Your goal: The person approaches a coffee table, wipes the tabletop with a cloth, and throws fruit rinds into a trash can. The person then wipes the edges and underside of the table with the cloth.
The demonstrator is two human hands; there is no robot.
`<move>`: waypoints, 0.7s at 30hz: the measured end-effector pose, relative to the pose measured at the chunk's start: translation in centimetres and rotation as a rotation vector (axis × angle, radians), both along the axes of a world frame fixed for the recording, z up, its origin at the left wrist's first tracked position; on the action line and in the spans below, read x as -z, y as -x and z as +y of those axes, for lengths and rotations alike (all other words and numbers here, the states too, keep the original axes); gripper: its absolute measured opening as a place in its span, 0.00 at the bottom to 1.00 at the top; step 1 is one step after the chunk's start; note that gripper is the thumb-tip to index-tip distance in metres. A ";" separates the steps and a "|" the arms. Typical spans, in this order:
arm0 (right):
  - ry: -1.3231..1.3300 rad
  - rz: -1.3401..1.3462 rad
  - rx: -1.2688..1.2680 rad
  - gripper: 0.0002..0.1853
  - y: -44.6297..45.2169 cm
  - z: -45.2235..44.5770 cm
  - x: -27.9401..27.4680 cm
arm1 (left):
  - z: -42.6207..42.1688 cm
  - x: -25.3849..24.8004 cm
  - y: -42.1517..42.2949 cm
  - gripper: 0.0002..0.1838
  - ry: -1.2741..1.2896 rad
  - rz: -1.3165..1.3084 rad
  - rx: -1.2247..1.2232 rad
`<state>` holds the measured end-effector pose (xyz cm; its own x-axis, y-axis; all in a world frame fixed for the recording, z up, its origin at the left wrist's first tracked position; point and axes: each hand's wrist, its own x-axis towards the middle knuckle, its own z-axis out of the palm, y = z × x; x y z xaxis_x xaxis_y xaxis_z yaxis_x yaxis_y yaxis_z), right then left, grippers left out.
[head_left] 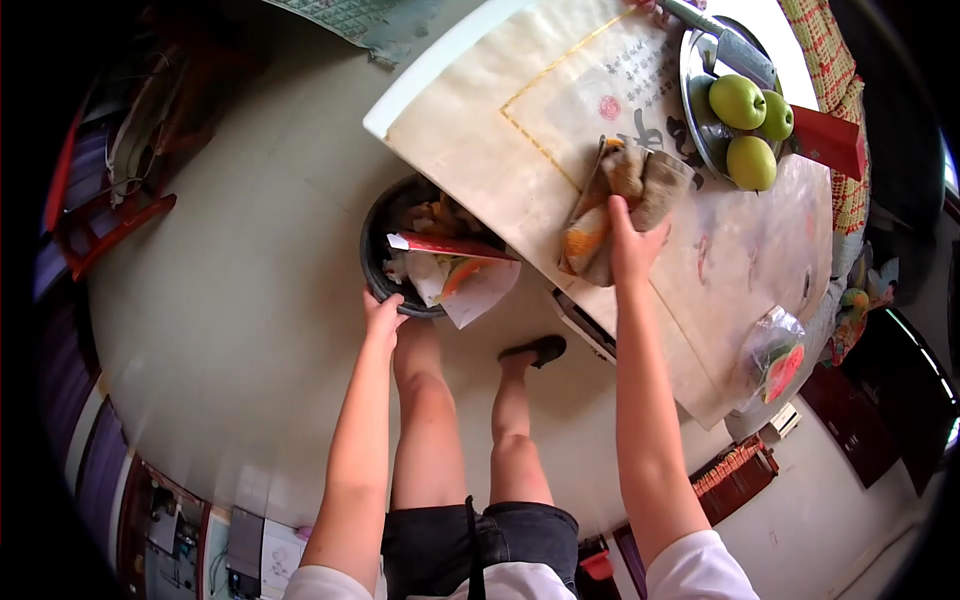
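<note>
My left hand (383,315) grips the near rim of a black trash bin (372,245), which is beside the table edge. Inside the bin are crumpled papers, scraps and a red-and-white sheet (450,246). On the table (480,130), my right hand (636,240) is closed on a folded brown cloth (662,185) with orange patches. Beyond that hand, a metal tray (700,120) carries three green apples (737,102) and a cleaver (745,58).
A red packet (828,142) lies beside the tray. Plastic-wrapped watermelon (782,372) rests near the table's right edge. A red chair (110,230) stands far left. Below are my legs and a dark shoe (548,350) on the floor (250,300).
</note>
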<state>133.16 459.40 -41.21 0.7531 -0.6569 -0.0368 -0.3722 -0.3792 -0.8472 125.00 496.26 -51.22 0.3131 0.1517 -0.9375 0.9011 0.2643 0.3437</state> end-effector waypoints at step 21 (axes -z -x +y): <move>-0.339 -0.105 0.529 0.36 4.0 3.8 -7.1 | 0.1 -1.6 -3.4 0.31 -0.061 -0.027 0.079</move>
